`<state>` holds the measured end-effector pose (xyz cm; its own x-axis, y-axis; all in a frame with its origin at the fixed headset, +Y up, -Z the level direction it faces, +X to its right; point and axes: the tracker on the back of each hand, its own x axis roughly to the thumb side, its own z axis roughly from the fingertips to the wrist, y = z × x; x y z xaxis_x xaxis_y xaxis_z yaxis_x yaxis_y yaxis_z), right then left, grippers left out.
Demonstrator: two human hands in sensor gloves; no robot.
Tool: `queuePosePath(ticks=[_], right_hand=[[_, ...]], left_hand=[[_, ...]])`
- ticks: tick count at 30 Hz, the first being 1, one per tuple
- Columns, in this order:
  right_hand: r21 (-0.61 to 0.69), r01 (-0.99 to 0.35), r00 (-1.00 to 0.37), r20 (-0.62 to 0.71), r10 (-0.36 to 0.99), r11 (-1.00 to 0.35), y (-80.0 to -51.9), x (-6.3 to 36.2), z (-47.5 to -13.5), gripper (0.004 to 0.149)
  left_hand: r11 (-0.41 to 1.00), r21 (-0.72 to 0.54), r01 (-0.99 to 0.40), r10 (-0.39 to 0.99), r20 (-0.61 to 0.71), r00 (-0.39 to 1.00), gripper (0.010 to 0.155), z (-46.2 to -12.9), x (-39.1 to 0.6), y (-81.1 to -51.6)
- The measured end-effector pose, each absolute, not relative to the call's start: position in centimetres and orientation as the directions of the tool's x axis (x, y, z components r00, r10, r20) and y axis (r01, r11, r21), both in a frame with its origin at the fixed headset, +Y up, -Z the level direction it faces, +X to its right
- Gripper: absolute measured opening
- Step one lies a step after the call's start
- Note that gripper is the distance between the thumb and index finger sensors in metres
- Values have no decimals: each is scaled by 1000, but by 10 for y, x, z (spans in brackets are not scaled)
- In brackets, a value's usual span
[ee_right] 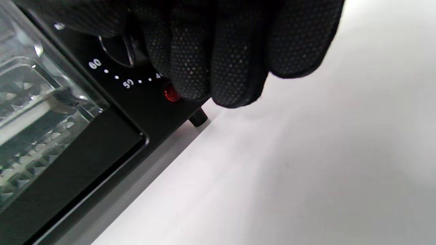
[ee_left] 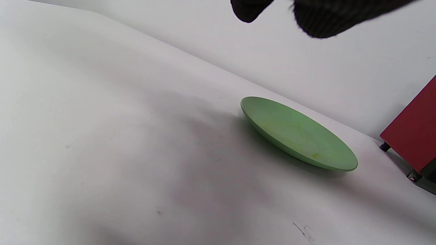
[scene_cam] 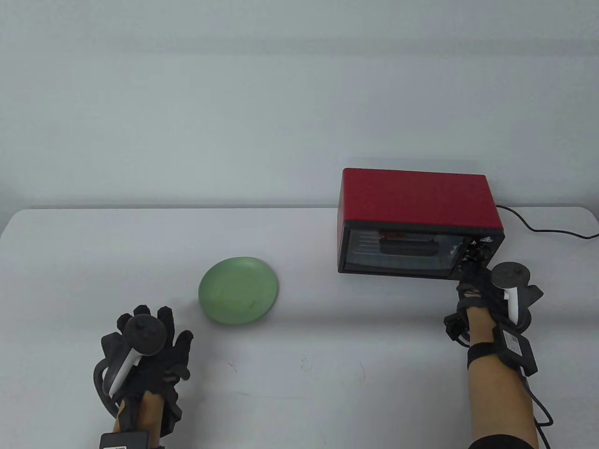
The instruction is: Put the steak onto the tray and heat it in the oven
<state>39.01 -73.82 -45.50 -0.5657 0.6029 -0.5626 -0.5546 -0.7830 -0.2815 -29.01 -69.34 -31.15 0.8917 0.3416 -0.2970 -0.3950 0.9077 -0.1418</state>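
Observation:
The red oven (scene_cam: 416,196) stands at the right of the table with its glass door (scene_cam: 402,250) closed. Behind the glass a dark tray (scene_cam: 408,247) sits on the rack; I cannot make out the steak on it. My right hand (scene_cam: 473,273) is at the oven's black control panel, fingers curled round the timer knob (ee_right: 117,51). A red indicator lamp (ee_right: 171,93) glows below the knob. My left hand (scene_cam: 154,336) rests flat on the table at the front left with fingers spread, holding nothing. Only its fingertips (ee_left: 327,17) show in the left wrist view.
A bare green plate (scene_cam: 238,290) (ee_left: 296,132) lies on the white table (scene_cam: 327,365) between my left hand and the oven. The oven's black cable (scene_cam: 538,228) runs off to the right behind it. A corner of the oven (ee_left: 414,132) shows in the left wrist view.

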Motion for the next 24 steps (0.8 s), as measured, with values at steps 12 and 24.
queuePosePath(ticks=[12,24], right_hand=[[-164,-542,-759,-326,564,-824,-693,359,-386,54],[-244,-342,-907,-166,387,-907,-670,319,-327,54]], left_hand=[[894,-95,-439,416,-193,889,75,-308,-285,-685],[837,9,-546,547,-18,837,75,-310,-280,-687]])
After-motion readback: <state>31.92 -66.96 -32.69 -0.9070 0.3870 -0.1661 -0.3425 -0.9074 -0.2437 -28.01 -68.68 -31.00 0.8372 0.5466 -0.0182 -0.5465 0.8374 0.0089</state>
